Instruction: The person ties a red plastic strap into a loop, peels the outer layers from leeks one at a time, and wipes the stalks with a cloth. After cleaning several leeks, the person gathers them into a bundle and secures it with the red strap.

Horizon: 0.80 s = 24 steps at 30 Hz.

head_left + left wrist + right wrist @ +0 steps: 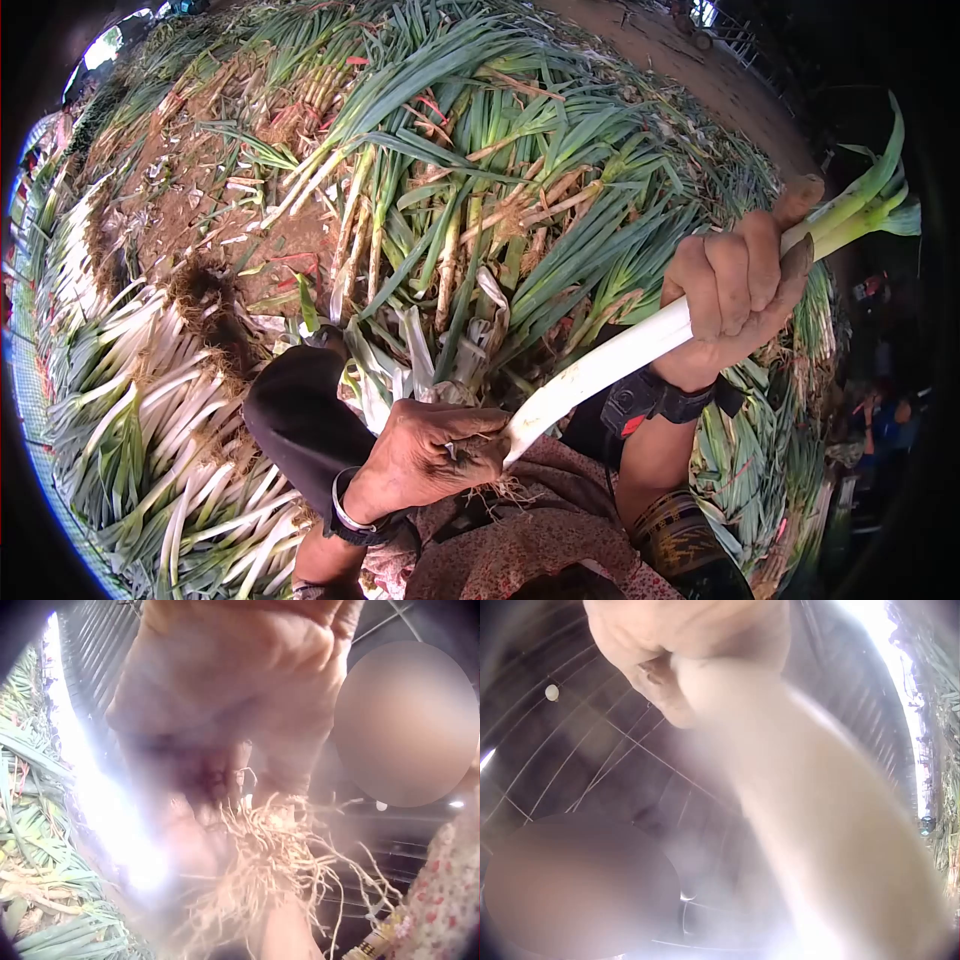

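Note:
A long white leek (pixel 600 372) slants across the head view, its green leaves (pixel 868 205) at the upper right. My right hand (pixel 735 285) grips it just below the leaves, fingers curled round the stalk. At the lower end, my left hand (pixel 430 455) holds the leek close to its root, knuckles up. Thin pale roots (pixel 277 847) hang out beside the left palm in the left wrist view. The right wrist view has the white stalk (pixel 825 795) running down from the right hand, large and blurred.
Rows of white-stemmed leeks (pixel 150 400) with muddy roots lie at the left. A heap of green-leaved leeks (pixel 560 150) spreads in front. Peeled leaf scraps (pixel 415 355) lie near the dark-clothed knee (pixel 300 410). Bare brown soil (pixel 290 235) shows between the piles.

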Available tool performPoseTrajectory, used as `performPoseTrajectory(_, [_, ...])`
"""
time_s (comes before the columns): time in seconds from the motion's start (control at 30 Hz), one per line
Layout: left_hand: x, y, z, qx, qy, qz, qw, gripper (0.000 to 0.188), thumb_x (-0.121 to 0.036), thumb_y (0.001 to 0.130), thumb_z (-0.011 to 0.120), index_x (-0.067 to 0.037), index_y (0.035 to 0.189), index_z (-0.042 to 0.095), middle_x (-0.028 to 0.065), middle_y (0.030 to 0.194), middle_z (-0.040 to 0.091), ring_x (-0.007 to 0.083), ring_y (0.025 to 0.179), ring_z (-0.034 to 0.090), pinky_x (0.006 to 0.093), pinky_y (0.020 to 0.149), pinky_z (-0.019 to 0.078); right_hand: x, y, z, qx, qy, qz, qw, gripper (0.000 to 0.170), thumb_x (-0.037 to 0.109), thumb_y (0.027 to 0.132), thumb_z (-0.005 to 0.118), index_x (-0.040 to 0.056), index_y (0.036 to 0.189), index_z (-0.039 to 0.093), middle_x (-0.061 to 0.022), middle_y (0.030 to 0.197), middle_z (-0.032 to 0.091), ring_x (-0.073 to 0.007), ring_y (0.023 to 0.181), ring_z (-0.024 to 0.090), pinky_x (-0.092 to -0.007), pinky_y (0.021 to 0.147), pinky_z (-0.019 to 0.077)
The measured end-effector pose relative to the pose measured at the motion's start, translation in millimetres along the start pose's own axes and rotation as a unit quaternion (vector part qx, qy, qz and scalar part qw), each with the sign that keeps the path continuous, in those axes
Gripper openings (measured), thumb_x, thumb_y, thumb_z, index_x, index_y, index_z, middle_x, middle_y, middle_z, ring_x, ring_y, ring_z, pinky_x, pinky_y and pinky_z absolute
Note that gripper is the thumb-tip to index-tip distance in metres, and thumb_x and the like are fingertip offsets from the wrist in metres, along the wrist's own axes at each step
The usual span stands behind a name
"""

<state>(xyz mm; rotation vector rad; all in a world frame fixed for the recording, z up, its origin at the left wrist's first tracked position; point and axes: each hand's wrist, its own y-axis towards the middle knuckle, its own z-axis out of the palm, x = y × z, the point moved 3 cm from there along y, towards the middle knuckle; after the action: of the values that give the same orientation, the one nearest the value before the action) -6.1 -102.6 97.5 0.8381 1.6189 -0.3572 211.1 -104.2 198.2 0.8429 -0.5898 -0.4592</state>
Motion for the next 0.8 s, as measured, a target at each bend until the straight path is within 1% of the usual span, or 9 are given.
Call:
performPoseTrajectory(0.17, [10, -5, 2, -0.031, -0.073, -0.041, 0.996, 0.013, 0.002, 0.072, 0.057, 0.005, 0.081, 0.066, 0.0069, 0.064, 0.064, 0.0081, 0.056, 0.058, 0.0207, 0.055, 0.0472, 6, 0, -3, 0.009, 0.024, -0.011, 1.0, 0.035, 0.02, 0.097, 0.03, 0.0085, 0.13, 0.033, -0.0011, 0.06, 0.038, -0.0079, 0.041, 0.038, -0.0208, 0.031, 0.0359])
performPoseTrajectory(0.23, [21, -11, -5, -0.009, -0.205, -0.146, 0.968, 0.019, -0.003, 0.073, 0.066, 0.004, 0.091, 0.065, 0.0084, 0.075, 0.066, 0.0107, 0.07, 0.062, 0.0233, 0.065, 0.0486, 10, 0, -7, -0.003, 0.019, -0.005, 1.0, 0.034, 0.02, 0.097, 0.03, 0.0085, 0.128, 0.034, -0.001, 0.059, 0.037, -0.0077, 0.041, 0.039, -0.0209, 0.031, 0.036])
performPoseTrajectory(0.33, [13, -8, 0, 0.033, -0.125, 0.046, 0.991, 0.049, -0.017, 0.079, 0.065, 0.003, 0.119, 0.046, 0.0185, 0.094, 0.063, 0.0194, 0.072, 0.063, 0.029, 0.067, 0.0489, 6, -9, -18, -0.052, 0.027, -0.008, 0.998, 0.029, 0.018, 0.097, 0.03, 0.0053, 0.121, 0.039, -0.0012, 0.06, 0.037, -0.0077, 0.041, 0.038, -0.0208, 0.03, 0.0335])
performPoseTrajectory(0.4, [15, -18, 16, 0.024, 0.0, 0.073, 0.997, 0.058, -0.029, 0.082, 0.061, 0.003, 0.125, 0.037, 0.0228, 0.088, 0.06, 0.0291, 0.071, 0.062, 0.0336, 0.066, 0.0475, 5, -14, -22, -0.093, -0.016, 0.001, 0.995, 0.03, 0.015, 0.096, 0.029, -0.004, 0.118, 0.037, -0.0013, 0.061, 0.035, -0.0086, 0.042, 0.034, -0.0212, 0.035, 0.0294])
performPoseTrajectory(0.5, [22, -33, 24, 0.022, -0.036, -0.006, 0.999, 0.056, -0.035, 0.086, 0.053, 0.004, 0.122, 0.035, 0.0228, 0.069, 0.056, 0.0365, 0.062, 0.056, 0.0395, 0.059, 0.0432, 6, -22, -53, -0.124, -0.107, 0.068, 0.984, 0.04, 0.007, 0.093, 0.03, -0.0072, 0.13, 0.024, -0.0027, 0.067, 0.029, -0.009, 0.049, 0.033, -0.0213, 0.037, 0.0299])
performPoseTrajectory(0.57, [3, -50, 6, -0.005, -0.106, -0.06, 0.992, 0.051, -0.033, 0.086, 0.053, 0.005, 0.117, 0.038, 0.0201, 0.062, 0.054, 0.0358, 0.059, 0.055, 0.0419, 0.057, 0.0408, -19, -20, -52, -0.128, -0.16, 0.079, 0.976, 0.045, 0.006, 0.091, 0.031, -0.0053, 0.133, 0.023, -0.0021, 0.073, 0.035, -0.0074, 0.054, 0.033, -0.0186, 0.041, 0.0295])
performPoseTrajectory(0.67, [-6, -88, -13, -0.123, -0.056, -0.018, 0.991, 0.046, -0.032, 0.088, 0.052, 0.002, 0.115, 0.04, 0.0217, 0.072, 0.055, 0.0342, 0.063, 0.055, 0.0389, 0.059, 0.0419, -98, 2, 51, -0.171, -0.43, 0.04, 0.886, 0.05, 0.005, 0.088, 0.03, -0.0037, 0.136, 0.021, -0.0018, 0.085, 0.042, -0.0051, 0.058, 0.032, -0.0158, 0.045, 0.0281])
performPoseTrajectory(0.73, [-20, -122, -31, -0.187, -0.063, -0.045, 0.979, 0.045, -0.031, 0.088, 0.053, 0.0, 0.117, 0.04, 0.0214, 0.082, 0.055, 0.0295, 0.07, 0.056, 0.0351, 0.063, 0.043, -135, 17, 94, -0.074, -0.434, 0.076, 0.894, 0.047, 0.007, 0.09, 0.031, -0.0031, 0.135, 0.025, -0.0002, 0.087, 0.043, -0.0018, 0.058, 0.031, -0.0138, 0.045, 0.0255])
performPoseTrajectory(0.8, [-31, -164, -46, -0.276, -0.039, -0.05, 0.959, 0.041, -0.024, 0.087, 0.056, 0.0, 0.117, 0.04, 0.0138, 0.086, 0.053, 0.0179, 0.078, 0.053, 0.031, 0.069, 0.0435, -184, 23, 154, 0.025, -0.204, 0.185, 0.961, 0.039, 0.01, 0.09, 0.036, -0.0025, 0.126, 0.032, 0.0017, 0.075, 0.039, -0.0022, 0.052, 0.032, -0.0141, 0.042, 0.0266])
